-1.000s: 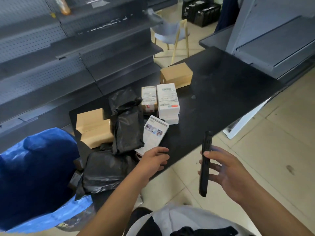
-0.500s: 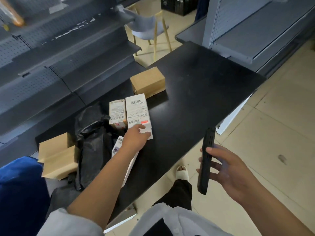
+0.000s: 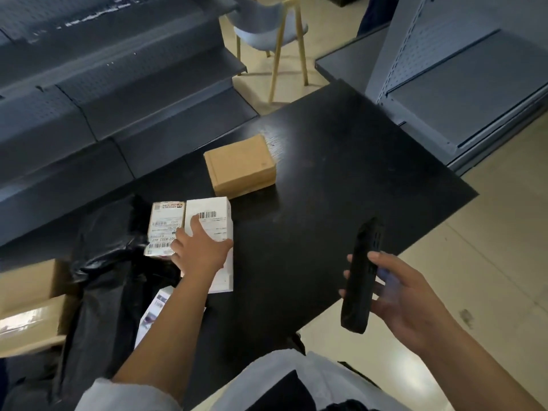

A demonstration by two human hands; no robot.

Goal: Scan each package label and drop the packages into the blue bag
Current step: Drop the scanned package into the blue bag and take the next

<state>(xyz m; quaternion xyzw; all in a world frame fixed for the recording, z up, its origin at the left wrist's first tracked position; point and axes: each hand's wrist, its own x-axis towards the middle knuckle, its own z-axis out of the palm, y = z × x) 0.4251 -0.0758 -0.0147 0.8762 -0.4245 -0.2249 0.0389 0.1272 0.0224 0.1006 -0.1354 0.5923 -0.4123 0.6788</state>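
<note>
The left hand [image 3: 199,251] lies on the white box [image 3: 212,232], fingers spread, thumb at its right edge. It sits mid-table [image 3: 341,179]. Probably light, stiff and smooth: grip its 2 long sides. The right hand [image 3: 397,295] holds the scanner [image 3: 360,280].

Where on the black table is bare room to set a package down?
The right half of the table is bare, bordered by the brown box, the white box and the table's right edges. The near-left end is crowded: black bags, labelled boxes, more cardboard.
</note>
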